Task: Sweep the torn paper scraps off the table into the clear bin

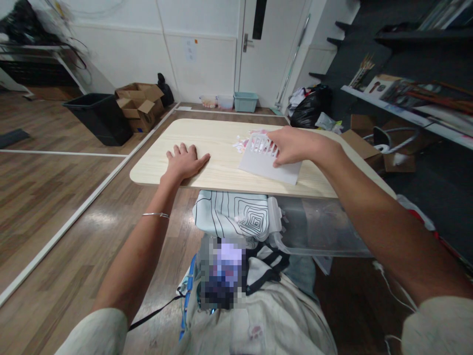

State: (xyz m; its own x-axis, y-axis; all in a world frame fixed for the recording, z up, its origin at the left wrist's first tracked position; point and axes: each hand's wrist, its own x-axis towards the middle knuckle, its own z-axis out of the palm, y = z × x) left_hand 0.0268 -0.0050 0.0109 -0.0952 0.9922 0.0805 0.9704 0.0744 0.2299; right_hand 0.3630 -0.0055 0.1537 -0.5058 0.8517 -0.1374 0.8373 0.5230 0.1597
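Observation:
My left hand (185, 162) lies flat on the pale wood-look tabletop (221, 170), fingers spread and nothing in it. My right hand (295, 145) grips a white slotted sheet (275, 170) by its right part, thumb bent over it. The sheet rests on or just above the table, tilted; whether its lower edge touches cannot be told. A row of slots runs across its far half. Pink and white scraps (241, 144) lie just beyond the sheet, and some show through the slots.
Below the table's near edge are a patterned pouch (231, 212) and a clear plastic bin (318, 224). A black waste bin (99, 118) and cardboard boxes (142, 106) stand on the floor at left. Shelves (406, 108) and a black bag (314, 106) are at right.

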